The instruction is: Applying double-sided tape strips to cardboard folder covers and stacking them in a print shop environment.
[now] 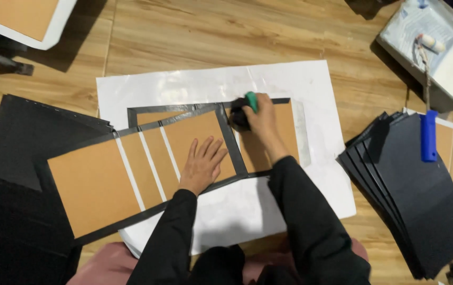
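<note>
A long brown board [94, 182] with black borders and white gaps lies across a white sheet [290, 79] on the wooden floor. My left hand [202, 163] presses flat on one brown panel, fingers spread. My right hand [262, 117] grips a small black roller with a green handle [243, 110], its black head resting on the board's upper black border. Both arms wear black sleeves.
A stack of black sheets [416, 195] lies at the right, with a blue-handled paint roller [428, 132] reaching into a grey tray [437, 47] at top right. More black sheets [15, 211] lie at left. A brown board with a white edge [25, 21] sits top left.
</note>
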